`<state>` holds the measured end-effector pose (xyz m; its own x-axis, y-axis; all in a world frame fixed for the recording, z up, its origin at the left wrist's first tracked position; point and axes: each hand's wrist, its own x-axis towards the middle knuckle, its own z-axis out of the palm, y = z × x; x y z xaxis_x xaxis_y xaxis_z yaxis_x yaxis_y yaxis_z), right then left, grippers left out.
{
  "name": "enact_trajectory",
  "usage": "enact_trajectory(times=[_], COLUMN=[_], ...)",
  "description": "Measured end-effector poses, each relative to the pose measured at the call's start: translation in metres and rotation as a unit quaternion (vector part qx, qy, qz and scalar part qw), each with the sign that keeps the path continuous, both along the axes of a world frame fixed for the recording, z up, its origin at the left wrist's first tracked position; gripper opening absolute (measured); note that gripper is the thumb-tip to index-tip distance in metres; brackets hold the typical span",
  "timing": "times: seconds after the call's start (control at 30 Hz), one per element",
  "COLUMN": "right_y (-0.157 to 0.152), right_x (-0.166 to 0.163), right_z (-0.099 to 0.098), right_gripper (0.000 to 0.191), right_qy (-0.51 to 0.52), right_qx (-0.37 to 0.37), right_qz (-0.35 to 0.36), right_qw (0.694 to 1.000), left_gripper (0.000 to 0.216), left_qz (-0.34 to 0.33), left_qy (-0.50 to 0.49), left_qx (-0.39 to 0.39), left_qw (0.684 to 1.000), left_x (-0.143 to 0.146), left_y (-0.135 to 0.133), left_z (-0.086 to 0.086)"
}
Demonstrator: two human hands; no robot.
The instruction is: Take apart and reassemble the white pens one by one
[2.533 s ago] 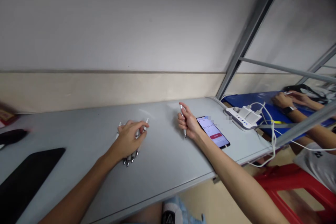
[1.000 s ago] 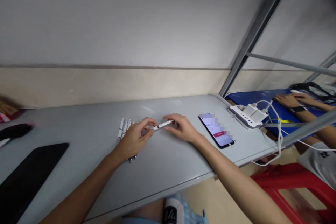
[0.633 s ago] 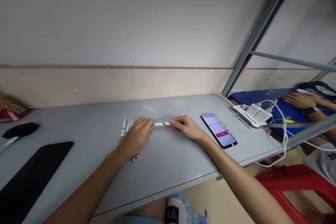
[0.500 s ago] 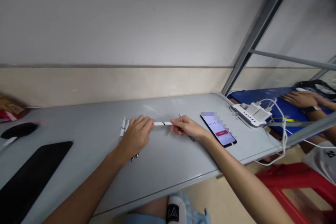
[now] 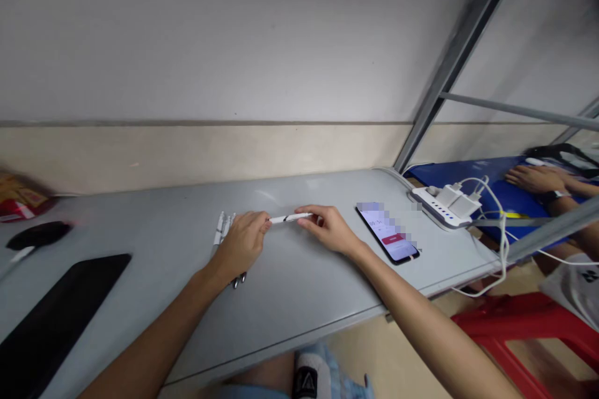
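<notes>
A white pen (image 5: 279,220) with a dark band is held level above the grey desk, between my two hands. My left hand (image 5: 242,244) is closed on its left end, with the knuckles facing up. At the other end, my right hand (image 5: 330,229) pinches the pen between thumb and fingertips. Several more white pens (image 5: 219,229) lie side by side on the desk under my left hand, which hides their middles. Their shiny metal ends (image 5: 237,280) stick out below the wrist.
Right of my hands lies a phone (image 5: 389,234) with its screen lit. Beyond it is a white power strip (image 5: 442,207) with plugs and cables. A black mat (image 5: 60,318) and a dark mouse-like object (image 5: 37,235) are at left. Another person's hand (image 5: 533,179) rests on a blue surface.
My right hand has shifted its grip, and its fingers are more extended along the pen. The slim object that showed beside my right hand no longer shows. The pen now tilts slightly up to the right.
</notes>
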<state>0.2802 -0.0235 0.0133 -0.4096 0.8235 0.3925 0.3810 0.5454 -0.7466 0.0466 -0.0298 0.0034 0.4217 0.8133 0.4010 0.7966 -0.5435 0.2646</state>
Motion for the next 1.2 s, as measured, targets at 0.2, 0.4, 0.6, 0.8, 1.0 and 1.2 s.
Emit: enact_trajectory(times=[0.2, 0.4, 0.6, 0.8, 1.0, 1.2], right_y=[0.0049, 0.0052, 0.0051, 0.0047, 0.0053, 0.0055], right_x=[0.0029, 0.0027, 0.004, 0.0043, 0.0046, 0.0035], right_z=[-0.0032, -0.0047, -0.0046, -0.0037, -0.0044, -0.0054], right_gripper=[0.016, 0.025, 0.027, 0.015, 0.022, 0.027], right_qy=[0.043, 0.029, 0.054, 0.026, -0.012, 0.02], right_qx=[-0.015, -0.06, -0.043, -0.015, -0.029, -0.012], right_qz=[-0.02, -0.004, -0.011, -0.015, -0.025, -0.019], right_qw=[0.999, 0.998, 0.998, 0.999, 0.999, 1.0], left_gripper=[0.027, 0.026, 0.022, 0.022, 0.027, 0.031], left_qz=[-0.007, -0.012, -0.005, 0.003, -0.001, 0.003], left_qy=[0.023, 0.024, 0.013, 0.031, 0.041, 0.045], left_qx=[-0.013, -0.021, -0.027, -0.02, -0.01, -0.012], left_qw=[1.0, 0.999, 1.0, 0.999, 0.999, 0.999], left_x=[0.0033, 0.004, 0.0037, 0.0038, 0.0027, 0.0026], left_y=[-0.0039, -0.0041, -0.0035, -0.0033, -0.0033, -0.0035], left_z=[0.0028, 0.003, 0.001, 0.0018, 0.0034, 0.0028])
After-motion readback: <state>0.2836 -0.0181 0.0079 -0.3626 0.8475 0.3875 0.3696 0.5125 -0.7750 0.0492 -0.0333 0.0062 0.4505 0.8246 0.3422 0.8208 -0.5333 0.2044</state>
